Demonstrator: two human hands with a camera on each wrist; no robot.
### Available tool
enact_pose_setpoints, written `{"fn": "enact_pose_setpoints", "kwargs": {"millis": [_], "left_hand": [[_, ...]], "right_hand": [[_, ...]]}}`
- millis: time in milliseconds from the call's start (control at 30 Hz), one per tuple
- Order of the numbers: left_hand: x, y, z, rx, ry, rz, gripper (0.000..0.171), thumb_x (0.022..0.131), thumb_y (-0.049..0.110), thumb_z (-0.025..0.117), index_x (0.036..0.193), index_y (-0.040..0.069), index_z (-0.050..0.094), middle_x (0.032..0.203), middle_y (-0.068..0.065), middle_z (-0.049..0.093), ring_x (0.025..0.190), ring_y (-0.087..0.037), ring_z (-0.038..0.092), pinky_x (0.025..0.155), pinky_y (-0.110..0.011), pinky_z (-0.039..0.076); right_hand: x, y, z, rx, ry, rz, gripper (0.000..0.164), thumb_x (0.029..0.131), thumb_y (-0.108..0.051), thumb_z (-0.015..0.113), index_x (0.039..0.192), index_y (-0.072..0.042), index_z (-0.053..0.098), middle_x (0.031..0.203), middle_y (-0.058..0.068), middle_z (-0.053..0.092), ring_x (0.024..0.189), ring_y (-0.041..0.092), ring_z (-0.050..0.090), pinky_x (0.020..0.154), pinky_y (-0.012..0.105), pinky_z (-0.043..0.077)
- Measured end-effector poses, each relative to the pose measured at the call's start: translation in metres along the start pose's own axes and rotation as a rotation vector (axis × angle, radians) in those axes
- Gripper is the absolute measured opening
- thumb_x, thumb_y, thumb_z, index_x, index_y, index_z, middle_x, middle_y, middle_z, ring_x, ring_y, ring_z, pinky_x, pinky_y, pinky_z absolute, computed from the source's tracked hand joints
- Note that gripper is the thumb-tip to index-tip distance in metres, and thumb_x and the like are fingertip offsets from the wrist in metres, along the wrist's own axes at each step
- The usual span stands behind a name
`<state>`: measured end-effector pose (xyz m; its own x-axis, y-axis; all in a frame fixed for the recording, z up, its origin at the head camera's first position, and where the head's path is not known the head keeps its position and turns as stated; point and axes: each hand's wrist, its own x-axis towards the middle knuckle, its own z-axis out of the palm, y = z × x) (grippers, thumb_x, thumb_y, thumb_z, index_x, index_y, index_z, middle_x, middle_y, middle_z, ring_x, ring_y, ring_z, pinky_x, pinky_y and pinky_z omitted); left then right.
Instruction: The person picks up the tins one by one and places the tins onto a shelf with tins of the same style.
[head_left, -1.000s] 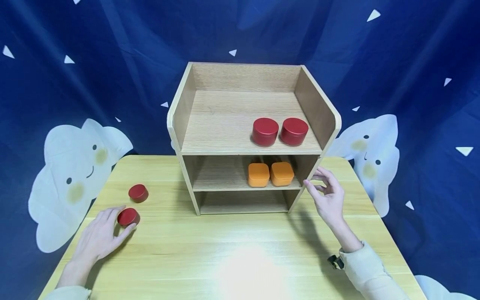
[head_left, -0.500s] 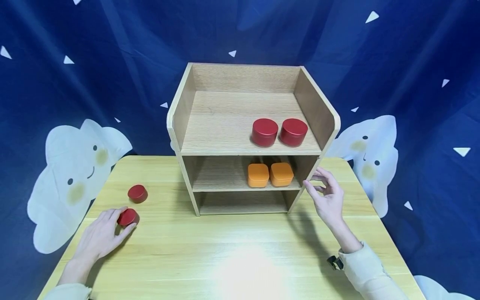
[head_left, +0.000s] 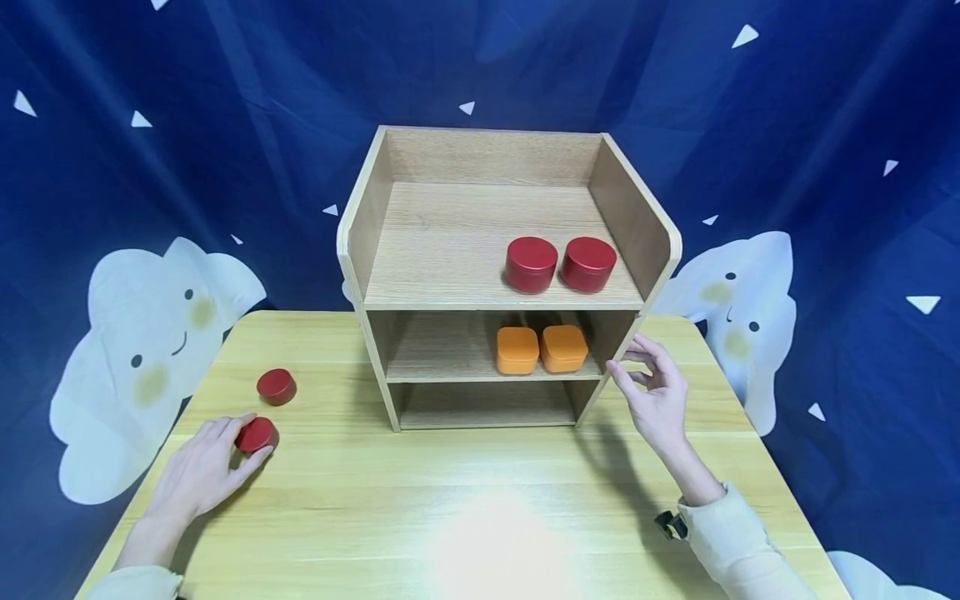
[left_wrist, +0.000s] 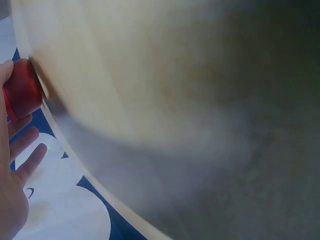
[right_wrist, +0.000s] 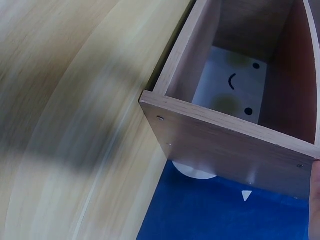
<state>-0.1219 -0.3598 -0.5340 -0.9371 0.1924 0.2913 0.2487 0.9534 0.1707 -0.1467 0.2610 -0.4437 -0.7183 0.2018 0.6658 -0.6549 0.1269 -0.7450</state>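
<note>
In the head view my left hand (head_left: 197,471), at the table's left, pinches a small round red tin (head_left: 257,435) between thumb and fingers. The tin sits at the tabletop. Left wrist view: the thumb lies on the red tin, with the other fingers spread below it. A second small red tin (head_left: 277,387) stands just behind. On the right, my right hand (head_left: 654,402) is beside the wooden shelf (head_left: 487,304); its thumb touches the front edge of the right side panel, and its bent fingers are at the outer face, partly hidden.
Two larger red tins (head_left: 531,265) stand on the shelf's top board, to the right. Two orange square tins (head_left: 517,350) sit side by side on the middle board. A blue curtain (head_left: 300,100) hangs behind the pale wooden table (head_left: 360,517).
</note>
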Motion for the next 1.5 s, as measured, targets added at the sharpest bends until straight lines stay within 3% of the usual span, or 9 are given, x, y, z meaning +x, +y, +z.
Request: {"fn": "enact_pose_setpoints", "kwargs": {"millis": [267,767,1267,1367,1500], "left_hand": [[-0.001,0.009,-0.004,0.033,0.041,0.068,0.064,0.083,0.043,0.084,0.13,0.003,0.066,0.115,-0.022,0.073,0.104,-0.04,0.066,0.087,-0.058,0.056],[0.003,0.047,-0.009,0.014,0.173,0.205,0.061,0.073,0.035,0.087,0.124,0.005,0.07,0.108,-0.015,0.075,0.101,-0.035,0.069,0.085,-0.054,0.058],[0.02,0.089,-0.018,-0.024,0.231,0.291,0.065,0.074,0.039,0.088,0.127,0.007,0.069,0.111,-0.009,0.076,0.103,-0.03,0.068,0.087,-0.046,0.056],[0.023,0.098,-0.022,-0.042,0.252,0.31,0.063,0.087,0.054,0.077,0.129,0.009,0.07,0.111,-0.008,0.076,0.105,-0.028,0.068,0.087,-0.043,0.056],[0.027,0.114,-0.029,-0.066,0.298,0.339,0.074,0.1,0.073,0.045,0.127,0.01,0.072,0.108,-0.005,0.076,0.102,-0.025,0.068,0.081,-0.042,0.057]], "right_hand": [[-0.001,0.0,0.0,0.004,0.002,0.017,0.053,0.08,0.029,0.067,0.129,0.011,0.065,0.108,-0.01,0.077,0.094,-0.001,0.074,0.076,0.01,0.059],[-0.002,-0.001,-0.001,-0.013,0.008,0.036,0.052,0.081,0.029,0.067,0.129,0.011,0.064,0.108,-0.012,0.075,0.095,-0.001,0.073,0.076,0.01,0.058],[-0.001,0.0,-0.001,-0.002,0.001,0.018,0.052,0.08,0.029,0.067,0.129,0.011,0.065,0.108,-0.011,0.076,0.095,0.0,0.073,0.076,0.01,0.058],[-0.001,0.0,-0.001,-0.004,0.002,0.022,0.052,0.081,0.029,0.067,0.13,0.011,0.065,0.108,-0.011,0.076,0.096,0.0,0.073,0.075,0.01,0.058],[-0.001,0.0,-0.001,-0.001,0.005,0.021,0.053,0.081,0.029,0.067,0.13,0.01,0.065,0.108,-0.011,0.075,0.097,0.0,0.073,0.076,0.01,0.058]]}}
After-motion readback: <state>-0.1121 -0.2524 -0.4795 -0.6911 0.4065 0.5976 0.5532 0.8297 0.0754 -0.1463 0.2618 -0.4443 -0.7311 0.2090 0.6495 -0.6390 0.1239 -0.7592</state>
